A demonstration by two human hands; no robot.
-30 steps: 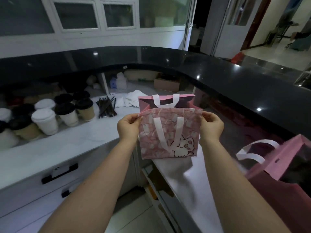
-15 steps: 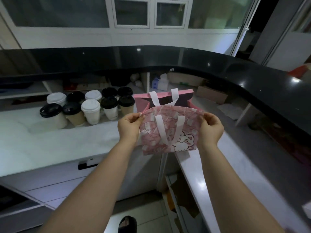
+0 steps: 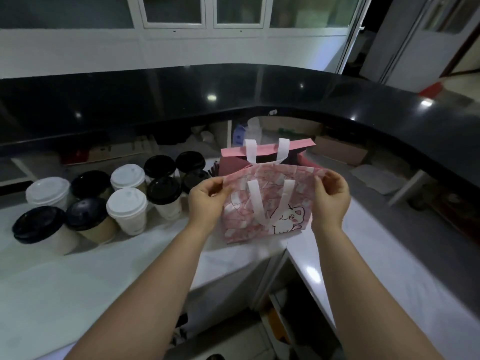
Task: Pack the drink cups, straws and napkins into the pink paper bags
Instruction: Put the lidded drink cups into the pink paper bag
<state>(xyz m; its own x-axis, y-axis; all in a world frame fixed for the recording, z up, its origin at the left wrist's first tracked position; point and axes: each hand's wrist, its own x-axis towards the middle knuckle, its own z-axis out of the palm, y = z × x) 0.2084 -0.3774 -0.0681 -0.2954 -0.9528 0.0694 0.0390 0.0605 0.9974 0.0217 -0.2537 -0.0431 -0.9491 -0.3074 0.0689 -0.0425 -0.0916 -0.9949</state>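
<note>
Left hand (image 3: pixel 205 201) and right hand (image 3: pixel 331 197) pinch the top corners of the pink cat-printed paper bag (image 3: pixel 267 203) above the white counter (image 3: pixel 78 276); light, creasable; hold its rim.

Pretty dim room, glossy black bar top (image 3: pixel 285 84) curves behind the white bench (image 3: pixel 78 281), white-framed windows (image 3: pixel 174 9) above it.

No words, brands or numbers can be read anywhere. The pink paper bag (image 3: pixel 239 224) in the middle carries only a drawn cartoon cat at its lower right; any marks on the cup lids (image 3: pixel 126 202) at left are too blurred to read
</note>
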